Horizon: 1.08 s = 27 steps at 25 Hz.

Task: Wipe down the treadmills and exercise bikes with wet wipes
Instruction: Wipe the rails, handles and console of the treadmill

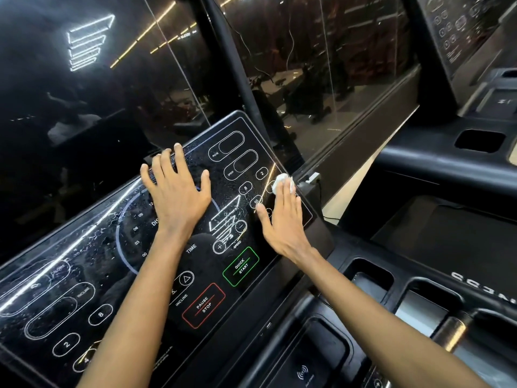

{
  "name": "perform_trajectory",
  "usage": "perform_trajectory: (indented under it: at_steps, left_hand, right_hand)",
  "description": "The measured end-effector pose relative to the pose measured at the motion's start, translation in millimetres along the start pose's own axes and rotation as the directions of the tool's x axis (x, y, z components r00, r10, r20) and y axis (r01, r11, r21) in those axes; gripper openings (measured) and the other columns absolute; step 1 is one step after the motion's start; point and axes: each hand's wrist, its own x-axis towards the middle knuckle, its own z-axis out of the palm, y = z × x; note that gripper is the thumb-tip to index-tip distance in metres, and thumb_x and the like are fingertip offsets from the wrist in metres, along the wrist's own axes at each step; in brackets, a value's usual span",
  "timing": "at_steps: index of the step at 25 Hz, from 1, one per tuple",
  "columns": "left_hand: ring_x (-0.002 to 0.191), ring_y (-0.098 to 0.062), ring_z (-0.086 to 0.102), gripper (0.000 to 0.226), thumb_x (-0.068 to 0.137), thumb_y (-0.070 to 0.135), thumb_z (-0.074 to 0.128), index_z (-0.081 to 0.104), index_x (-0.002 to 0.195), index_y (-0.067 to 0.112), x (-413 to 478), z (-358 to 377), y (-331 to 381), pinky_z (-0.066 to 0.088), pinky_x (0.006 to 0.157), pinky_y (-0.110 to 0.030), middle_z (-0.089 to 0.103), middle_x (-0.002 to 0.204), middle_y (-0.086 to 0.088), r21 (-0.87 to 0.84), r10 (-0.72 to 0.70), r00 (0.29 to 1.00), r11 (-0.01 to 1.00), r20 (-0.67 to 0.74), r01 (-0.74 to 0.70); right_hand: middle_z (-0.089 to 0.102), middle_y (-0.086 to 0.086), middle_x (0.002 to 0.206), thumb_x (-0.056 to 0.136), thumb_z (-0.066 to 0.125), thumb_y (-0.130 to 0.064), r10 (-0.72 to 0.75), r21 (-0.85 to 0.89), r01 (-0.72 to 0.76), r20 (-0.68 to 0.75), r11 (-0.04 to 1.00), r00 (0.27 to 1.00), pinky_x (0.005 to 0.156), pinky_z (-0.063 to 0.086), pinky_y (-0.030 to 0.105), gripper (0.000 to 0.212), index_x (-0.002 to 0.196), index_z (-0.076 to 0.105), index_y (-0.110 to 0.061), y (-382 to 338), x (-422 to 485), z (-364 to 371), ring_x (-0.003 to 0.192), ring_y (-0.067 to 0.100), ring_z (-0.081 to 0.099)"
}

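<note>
Console (92, 256), wipe (280, 181) half under right hand (282, 224)

The treadmill console (112, 261) was a glossy black touch panel, tilted back, printed with white outlined buttons, a green QUICK START box and a red PAUSE STOP box. Wet streaks and droplets covered its middle and left part. The wet wipe (282, 182) was a small white crumpled wad lying on the console near its right edge, beside the round number buttons. The straight fingers of the right hand (282, 222) pressed it against the console, so only its upper end showed past the fingertips.
</note>
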Motion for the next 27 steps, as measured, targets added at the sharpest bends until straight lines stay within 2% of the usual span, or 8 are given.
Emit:
perform_trajectory:
  at_steps: [2,5,6,10,14,18,22,27]
  left_hand:
    - [0.138,-0.036,0.036,0.070,0.097,0.049,0.048,0.033,0.151,0.005,1,-1,-1,0.017,0.117,-0.058,0.043,0.146,-0.021,-0.007,0.005,1.000,1.000,0.021,-0.005]
    - [0.138,-0.036,0.036,0.070,0.098,0.048,0.048,0.032,0.151,0.005,1,-2,-2,0.017,0.117,-0.059,0.042,0.146,-0.022,0.002,0.019,0.999,1.000,0.034,-0.019]
    - [0.138,-0.037,0.036,0.070,0.098,0.047,0.048,0.032,0.151,0.005,0,-3,-2,0.017,0.117,-0.059,0.042,0.146,-0.022,0.002,0.023,0.999,1.000,0.038,-0.023]
    - [0.139,-0.036,0.036,0.070,0.099,0.048,0.047,0.031,0.153,0.006,1,-6,-4,0.018,0.117,-0.059,0.042,0.147,-0.021,-0.002,0.030,0.996,1.000,0.080,-0.030]
    - [0.135,-0.034,0.040,0.071,0.098,0.052,0.049,0.032,0.152,0.008,8,-12,-15,0.027,0.112,-0.057,0.046,0.144,-0.018,0.016,0.092,0.989,0.995,0.113,-0.094]
    - [0.137,-0.035,0.038,0.071,0.098,0.053,0.049,0.032,0.153,0.011,9,-13,-20,0.024,0.114,-0.058,0.046,0.144,-0.017,-0.004,0.101,0.986,0.995,0.136,-0.101]
    - [0.133,-0.036,0.044,0.071,0.098,0.053,0.050,0.034,0.152,0.009,12,-16,-28,0.030,0.110,-0.056,0.050,0.140,-0.017,0.018,0.134,0.980,0.990,0.150,-0.138]
    - [0.132,-0.037,0.045,0.071,0.098,0.047,0.054,0.035,0.153,0.007,16,-18,-46,0.028,0.112,-0.057,0.052,0.137,-0.018,-0.033,0.190,0.963,0.982,0.192,-0.187]
  right_hand:
    - [-0.032,0.007,0.161,0.099,0.014,-0.070,-0.007,-0.029,0.008,0.030,1.000,1.000,0.124,-0.012,0.046,0.090,0.155,-0.022,-0.010,-8,11,-3,0.147,0.018,-0.033]
    - [-0.035,0.002,0.160,0.101,0.011,-0.067,-0.196,-0.109,0.213,0.144,0.971,0.970,0.122,-0.017,0.046,0.082,0.155,-0.024,-0.017,-15,17,-6,0.147,0.016,-0.035]
    - [-0.034,-0.001,0.161,0.101,0.009,-0.066,-0.215,-0.135,0.236,0.150,0.962,0.965,0.122,-0.016,0.047,0.078,0.156,-0.023,-0.020,-11,17,-8,0.147,0.014,-0.033]
    - [-0.034,-0.002,0.161,0.102,0.009,-0.066,-0.097,-0.137,0.111,0.108,0.984,0.989,0.122,-0.016,0.048,0.077,0.155,-0.026,-0.022,0,13,-10,0.148,0.013,-0.032]
    - [-0.035,-0.003,0.160,0.101,0.007,-0.067,-0.193,-0.110,0.212,0.157,0.971,0.969,0.122,-0.015,0.050,0.076,0.155,-0.025,-0.024,-25,40,-12,0.147,0.014,-0.033]
    - [-0.033,0.002,0.161,0.099,0.008,-0.069,-0.133,-0.110,0.144,0.100,0.983,0.986,0.122,-0.017,0.048,0.082,0.155,-0.023,-0.018,-50,72,-17,0.148,0.018,-0.031]
    - [-0.032,-0.001,0.162,0.102,0.011,-0.063,-0.344,-0.139,0.370,0.183,0.918,0.921,0.122,-0.015,0.050,0.077,0.156,-0.021,-0.020,-70,78,-16,0.148,0.016,-0.031]
    - [-0.030,0.000,0.163,0.100,0.011,-0.068,-0.329,-0.180,0.360,0.180,0.915,0.927,0.121,-0.015,0.053,0.079,0.157,-0.020,-0.023,-91,88,-9,0.149,0.019,-0.030]
